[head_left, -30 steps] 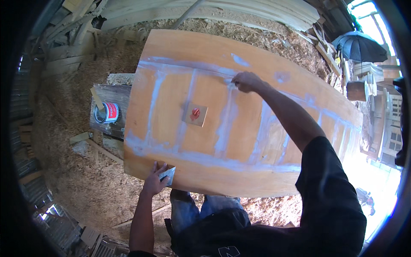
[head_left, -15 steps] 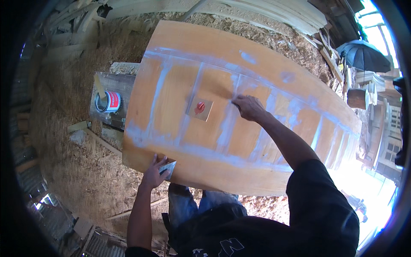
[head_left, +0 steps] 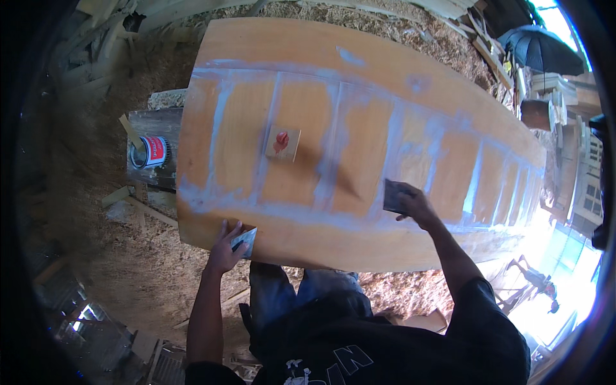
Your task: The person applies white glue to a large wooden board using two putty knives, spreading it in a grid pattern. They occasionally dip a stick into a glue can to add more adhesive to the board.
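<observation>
A large wooden panel lies in front of me, streaked with pale bluish filler along its seams. My right hand is closed around a dark, flat scraper, its blade over a filler streak right of the middle. At the panel's near left edge, my left hand grips a thin metal plate, perhaps another scraper, with the fingertips on the wood. Left of the middle sits a small square board bearing a red blob of paste.
Beyond the panel's left end, an open tin with a wooden stick stands on a plank. Shavings cover the floor. A dark umbrella is at the far right; another person is in the bright background.
My right hand has come nearer and to the right, from a seam in the middle, and its scraper now shows. The left hand stays at the edge. The whole view has shifted slightly.
</observation>
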The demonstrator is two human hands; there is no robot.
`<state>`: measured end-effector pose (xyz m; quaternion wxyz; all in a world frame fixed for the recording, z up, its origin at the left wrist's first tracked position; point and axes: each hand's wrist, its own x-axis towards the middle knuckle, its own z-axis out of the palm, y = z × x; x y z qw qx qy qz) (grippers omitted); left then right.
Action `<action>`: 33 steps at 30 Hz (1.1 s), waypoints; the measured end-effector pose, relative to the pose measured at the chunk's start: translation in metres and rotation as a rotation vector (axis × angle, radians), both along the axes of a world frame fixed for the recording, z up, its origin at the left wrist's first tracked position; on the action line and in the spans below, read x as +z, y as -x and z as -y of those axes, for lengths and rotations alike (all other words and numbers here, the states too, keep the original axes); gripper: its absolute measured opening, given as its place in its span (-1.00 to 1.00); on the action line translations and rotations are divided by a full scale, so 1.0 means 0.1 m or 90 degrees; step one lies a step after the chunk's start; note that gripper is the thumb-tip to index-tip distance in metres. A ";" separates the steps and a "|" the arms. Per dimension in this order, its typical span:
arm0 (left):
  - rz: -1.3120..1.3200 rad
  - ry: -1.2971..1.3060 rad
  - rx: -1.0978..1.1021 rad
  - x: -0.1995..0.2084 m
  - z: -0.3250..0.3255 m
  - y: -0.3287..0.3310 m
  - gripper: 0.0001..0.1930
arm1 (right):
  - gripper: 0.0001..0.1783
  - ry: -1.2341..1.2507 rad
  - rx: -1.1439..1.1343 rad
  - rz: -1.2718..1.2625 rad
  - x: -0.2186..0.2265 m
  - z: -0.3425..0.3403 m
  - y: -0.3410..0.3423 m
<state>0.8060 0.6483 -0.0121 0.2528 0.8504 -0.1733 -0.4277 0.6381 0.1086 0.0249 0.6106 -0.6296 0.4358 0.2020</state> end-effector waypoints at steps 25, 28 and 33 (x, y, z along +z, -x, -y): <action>-0.030 -0.056 -0.022 -0.17 -0.08 -0.02 -0.26 | -0.58 0.484 0.997 0.176 -0.30 -0.54 -1.39; -0.042 -0.044 0.013 -0.16 -0.08 0.00 -0.25 | -0.60 0.672 0.710 0.210 -0.33 -0.54 -1.72; -0.003 -0.059 0.009 -0.10 -0.07 0.02 -0.29 | -0.59 0.578 0.666 0.129 -0.42 -1.09 -1.29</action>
